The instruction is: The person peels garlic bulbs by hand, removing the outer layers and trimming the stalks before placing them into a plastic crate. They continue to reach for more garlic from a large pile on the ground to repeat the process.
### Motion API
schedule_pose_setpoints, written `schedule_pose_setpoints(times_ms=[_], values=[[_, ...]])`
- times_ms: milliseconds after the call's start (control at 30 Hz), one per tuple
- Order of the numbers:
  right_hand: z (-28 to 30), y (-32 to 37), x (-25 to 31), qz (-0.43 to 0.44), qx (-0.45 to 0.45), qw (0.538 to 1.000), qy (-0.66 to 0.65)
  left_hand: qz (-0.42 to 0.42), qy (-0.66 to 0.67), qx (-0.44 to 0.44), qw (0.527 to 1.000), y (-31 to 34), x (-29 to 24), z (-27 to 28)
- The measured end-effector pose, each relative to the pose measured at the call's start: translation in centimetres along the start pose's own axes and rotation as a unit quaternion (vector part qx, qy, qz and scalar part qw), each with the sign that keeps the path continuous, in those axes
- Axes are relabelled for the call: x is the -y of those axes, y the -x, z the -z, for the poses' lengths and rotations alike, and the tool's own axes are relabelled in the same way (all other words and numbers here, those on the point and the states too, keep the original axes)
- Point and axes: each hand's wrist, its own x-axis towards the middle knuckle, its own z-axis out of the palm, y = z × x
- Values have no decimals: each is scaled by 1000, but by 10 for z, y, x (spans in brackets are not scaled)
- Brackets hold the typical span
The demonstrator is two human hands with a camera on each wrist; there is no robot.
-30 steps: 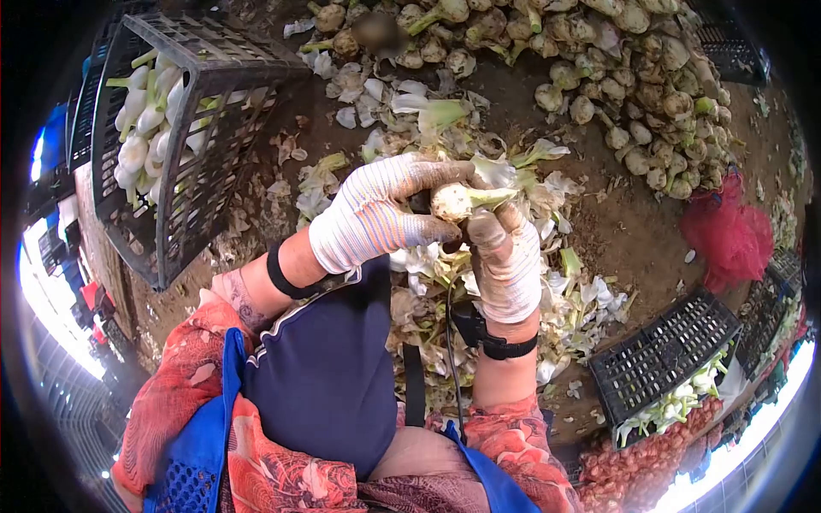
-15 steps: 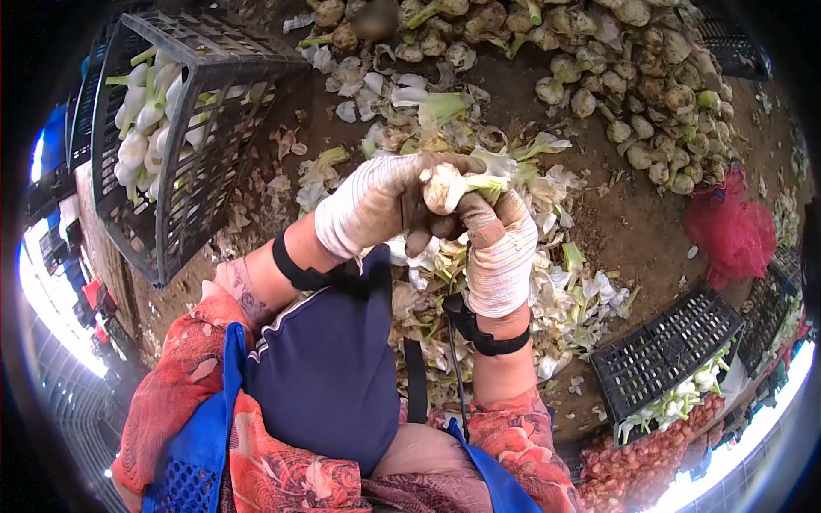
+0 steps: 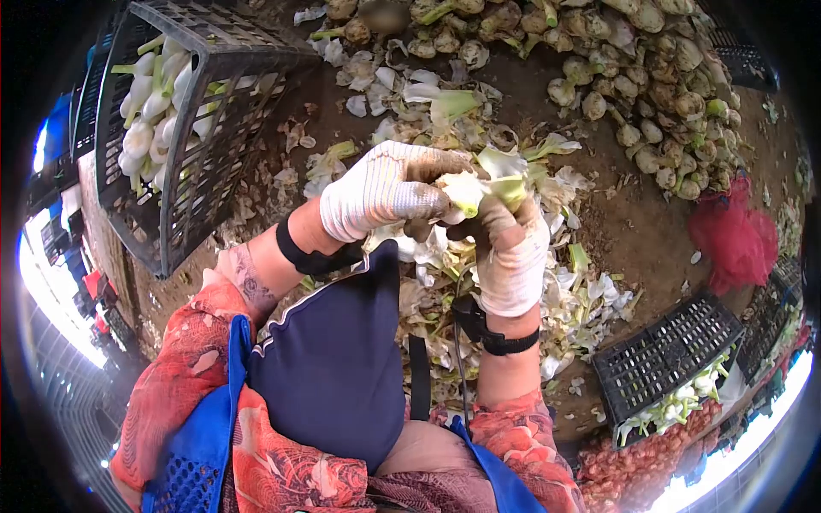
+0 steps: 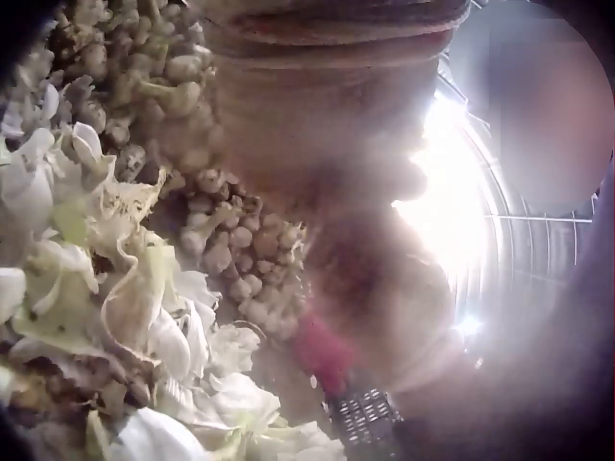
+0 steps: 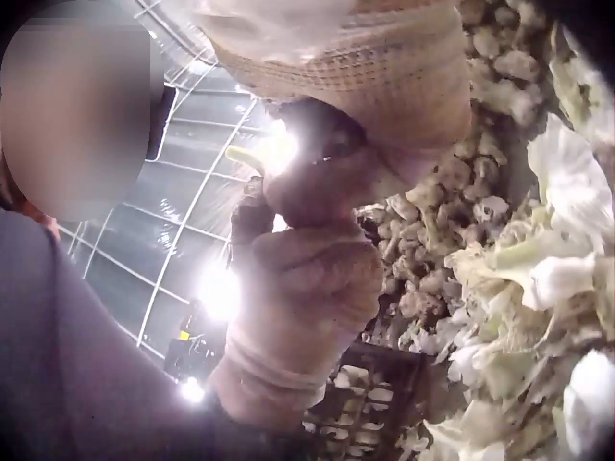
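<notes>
Both hands wear white knit gloves with dirty fingers and meet in the middle of the head view. My left hand (image 3: pixel 376 195) holds a garlic bulb (image 3: pixel 463 190), its thumb along the near side. Close beside it, my right hand (image 3: pixel 511 256) pinches pale green and white garlic skin (image 3: pixel 506 164) at the stem side of the bulb. Inside the right wrist view, the left glove (image 5: pixel 298 317) shows below the right glove (image 5: pixel 375 72). Fingers hide part of the bulb.
Peeled skins (image 3: pixel 590 295) litter the ground beneath my hands. Unpeeled bulbs (image 3: pixel 650 94) are heaped at the far right. A black crate (image 3: pixel 184 162) with white bulbs stands tipped at left. Another black crate (image 3: pixel 667 355) and a red net bag (image 3: pixel 734 235) lie at right.
The bulb has turned and tilted between my hands. A wide strip of skin now stands off from it at the right hand. My left thumb has come forward over the bulb.
</notes>
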Motion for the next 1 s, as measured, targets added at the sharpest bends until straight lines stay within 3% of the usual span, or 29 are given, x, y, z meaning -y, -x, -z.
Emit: schedule_pose_setpoints(times_ms=[67, 200, 267, 300, 333, 367, 400, 467, 500, 533, 567, 600, 667, 733, 800, 867, 900, 933, 1000], values=[[2, -8, -13, 9, -5, 1000, -28, 12, 11, -48, 999, -2, 8, -4], [11, -28, -42, 60, -62, 993, 80, 4, 30, -6, 1000, 5, 16, -3], [44, -53, -81, 100, -96, 928, 345, 21, 22, 7, 1000, 5, 13, -7], [59, -59, -102, 101, -95, 928, 345, -47, -17, 10, 999, 3, 11, -11], [60, -62, -109, 109, -55, 890, 439, -116, -55, 10, 992, 2, 8, -12], [62, -63, -114, 115, -15, 842, 527, -56, -135, 18, 989, 6, -10, -12], [74, -53, -113, 114, -14, 843, 526, -54, -134, 17, 989, 7, -8, -10], [42, -9, -38, 197, 23, 888, 416, -61, -230, 19, 971, 7, -4, -6], [30, 4, -26, 120, 26, 967, 223, -57, -190, 6, 980, 9, -6, -11], [21, 12, -16, 38, 25, 999, 20, -56, -189, 8, 980, 8, -3, -12], [21, 15, -3, 50, 163, 985, -19, -48, -134, 16, 990, 6, 2, -11], [17, 23, -6, 13, 67, 997, 46, -41, -78, 25, 996, 4, 5, -11], [12, 17, -2, 26, 50, 997, 49, -30, -136, 1, 990, 6, 1, -16], [12, 16, -8, 41, 18, 997, 58, -43, -121, -90, 988, 7, 4, -19], [10, 16, -14, 53, -15, 997, 61, -71, -129, -88, 985, 10, 6, -18], [9, 17, -19, 74, -28, 990, 117, -25, -162, -48, 985, 10, 1, -19], [8, 20, -18, 91, -21, 985, 144, 41, -138, -50, 988, 7, -2, -22], [9, 20, -19, 89, -22, 985, 143, 43, -138, -50, 988, 6, -1, -21], [13, 21, -21, 103, -31, 973, 204, -124, -406, -36, 905, 2, -1, -20]])
